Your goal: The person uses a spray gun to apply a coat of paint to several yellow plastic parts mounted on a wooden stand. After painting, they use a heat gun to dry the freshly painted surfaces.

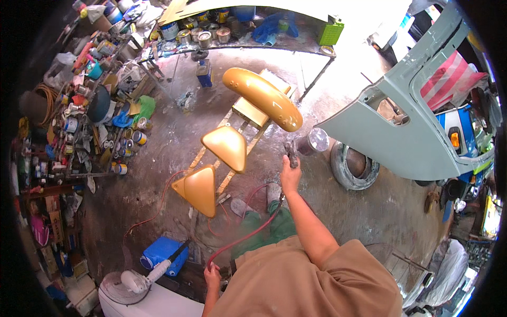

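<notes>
Gold fender (262, 99) atop rack, two gold side panels (226, 147) below. Looks mid-spray, coat on; next likely calls for steady passes w/ gun aimed at panels. Right hand (290, 177) closed round spray gun (291, 153), near fender. Left hand (212, 274) curled on red hose (240, 238), low by hip.

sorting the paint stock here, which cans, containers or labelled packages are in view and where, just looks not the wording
Round tins: a row on the far bench, silvery tops, some with blue and yellow sides.
Rectangular can: on the floor under that bench, blue with a yellow patch.
Small tins: on the floor left of the gold parts, blue and yellow bands.
Blue jerrycan: lying on the floor near the left hand.
Green crate: on the bench's right end.
</notes>
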Tool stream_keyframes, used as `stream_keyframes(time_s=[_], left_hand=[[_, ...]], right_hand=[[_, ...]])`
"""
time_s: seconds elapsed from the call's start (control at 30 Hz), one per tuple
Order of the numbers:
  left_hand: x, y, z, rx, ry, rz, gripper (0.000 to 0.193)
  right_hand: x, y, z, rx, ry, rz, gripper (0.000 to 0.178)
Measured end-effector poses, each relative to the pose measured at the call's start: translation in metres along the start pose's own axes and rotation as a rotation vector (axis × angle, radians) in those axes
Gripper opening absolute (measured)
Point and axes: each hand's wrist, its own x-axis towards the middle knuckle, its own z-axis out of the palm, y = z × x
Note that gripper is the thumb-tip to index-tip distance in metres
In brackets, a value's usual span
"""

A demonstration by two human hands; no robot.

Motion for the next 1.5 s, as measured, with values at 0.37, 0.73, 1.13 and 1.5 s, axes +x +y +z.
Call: stream_keyframes(time_s=[0.37, 0.73, 1.13, 1.5], left_hand=[[0.04, -0.013, -0.039, 0.165, -0.204, 0.121, 0.039], [0.038, 0.023, -0.024, 0.096, -0.192, 0.114, 0.041], [0.039, 0.065, -0.01, 0.131, -0.161, 0.11, 0.041], [0.062, 0.019, -0.064, -0.082, -0.25, -0.013, 0.042]], right_hand=[[0.008, -0.014, 0.062, -0.181, 0.258, -0.128, 0.061], [0.026, -0.152, 0.235, -0.265, -0.043, -0.298, 0.054], [0.043, -0.214, 0.292, -0.23, 0.034, -0.315, 0.051], [0.042, -0.085, 0.107, 0.225, 0.25, -0.086, 0.032]])
